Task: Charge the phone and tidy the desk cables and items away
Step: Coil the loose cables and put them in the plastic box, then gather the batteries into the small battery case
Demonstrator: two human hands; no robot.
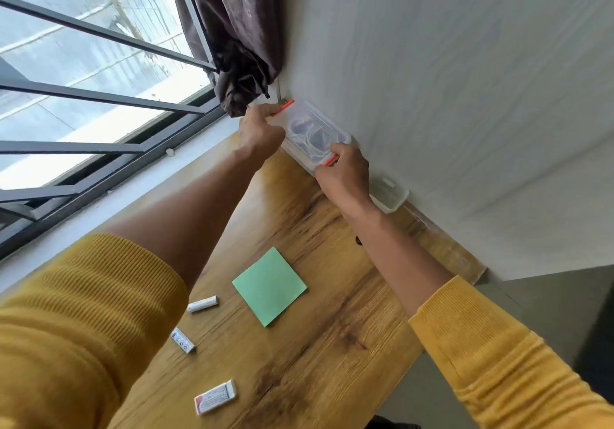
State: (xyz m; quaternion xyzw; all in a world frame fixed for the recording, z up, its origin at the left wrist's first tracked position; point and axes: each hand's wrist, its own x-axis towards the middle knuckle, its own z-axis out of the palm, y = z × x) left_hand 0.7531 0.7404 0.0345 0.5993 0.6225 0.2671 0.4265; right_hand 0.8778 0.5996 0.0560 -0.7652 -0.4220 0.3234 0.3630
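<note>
A clear plastic box (312, 129) with orange clips stands at the far corner of the wooden desk (332, 345), against the wall. Dark coiled cables show through its lid. My left hand (259, 129) grips the box's far end at one orange clip. My right hand (345, 173) grips its near end at the other clip. No phone is in view.
A smaller clear container (393, 197) sits against the wall just behind my right wrist. On the desk lie a green sticky-note pad (269, 285) and three small white items (202, 304) (182, 340) (215, 396). A dark curtain (239, 46) hangs beside the barred window.
</note>
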